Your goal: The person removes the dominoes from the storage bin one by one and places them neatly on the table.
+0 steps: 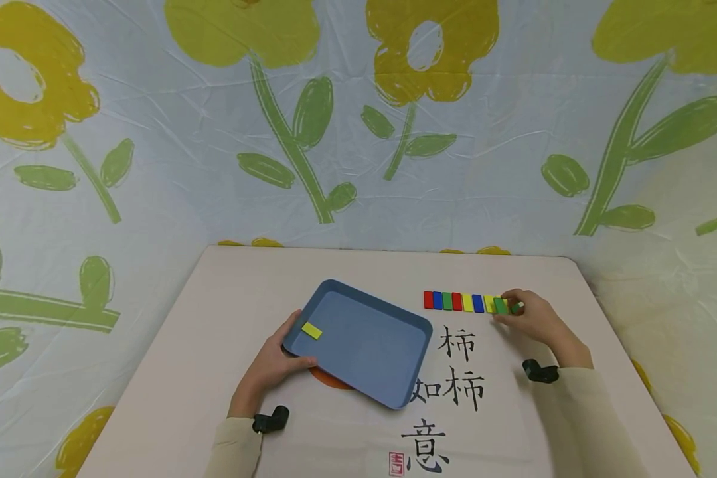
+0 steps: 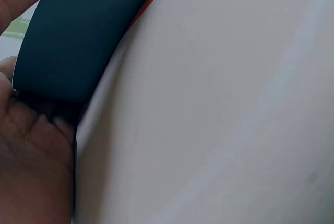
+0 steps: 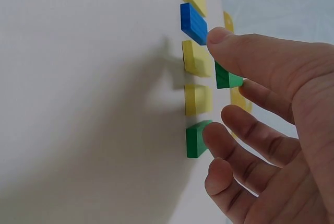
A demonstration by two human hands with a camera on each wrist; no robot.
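My left hand grips the left end of a blue tray, thumb over its near rim. Inside the tray lies one yellow block. The left wrist view shows the tray's wall between thumb and fingers, its underside hidden. My right hand pinches a green block between thumb and index finger, above the right end of a row of blocks. Below it on the table stand two yellow blocks and another green block. The other right fingers are spread and loosely bent.
The row continues left with a blue block, red blocks and others. Black brush characters and a red seal mark the pale table covering. A flowered cloth hangs behind the table.
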